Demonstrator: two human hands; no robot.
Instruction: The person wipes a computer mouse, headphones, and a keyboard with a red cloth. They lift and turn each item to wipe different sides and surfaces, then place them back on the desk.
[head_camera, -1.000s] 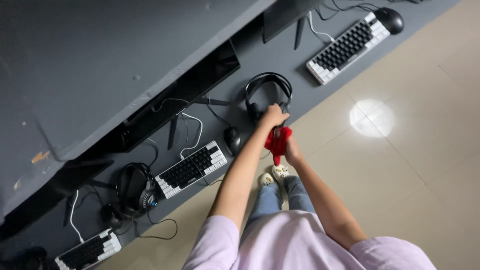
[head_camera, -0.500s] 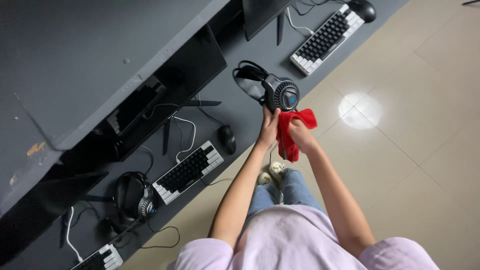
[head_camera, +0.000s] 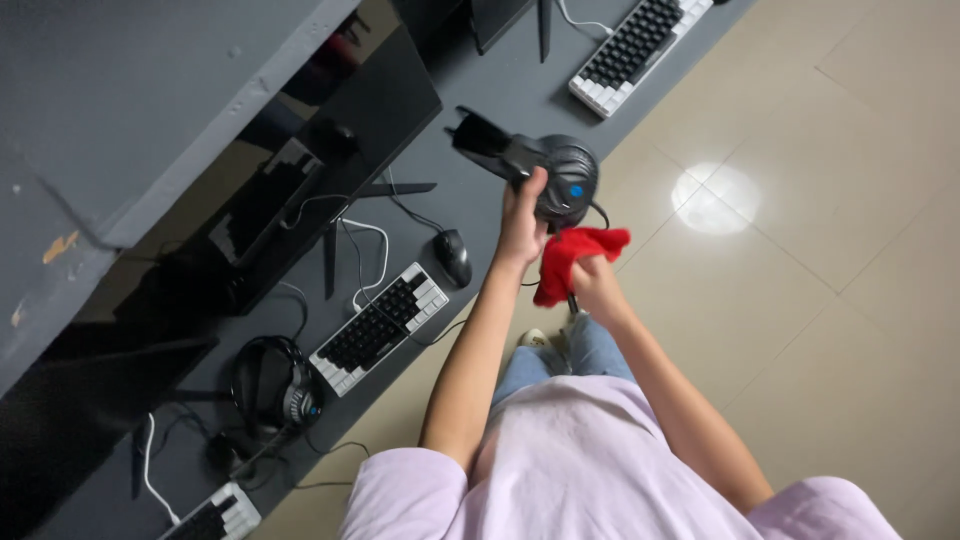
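Note:
My left hand (head_camera: 522, 222) grips a black over-ear headset (head_camera: 545, 170) and holds it up above the edge of the grey desk (head_camera: 480, 90). The headset has a blue dot on its earcup and a cable hanging down. My right hand (head_camera: 592, 280) holds a red cloth (head_camera: 572, 258) just below the headset's earcup, close to it or touching it.
On the desk lie a black mouse (head_camera: 454, 256), a black-and-white keyboard (head_camera: 381, 327), a second headset (head_camera: 278, 385), a monitor (head_camera: 330, 150) on a stand, and further keyboards at the top right (head_camera: 640, 45) and bottom left (head_camera: 215, 515). Beige floor tiles (head_camera: 820, 250) lie to the right.
The headset has been lifted off the desk and brought closer to me in my left hand. The red cloth in my right hand has moved up under the earcup.

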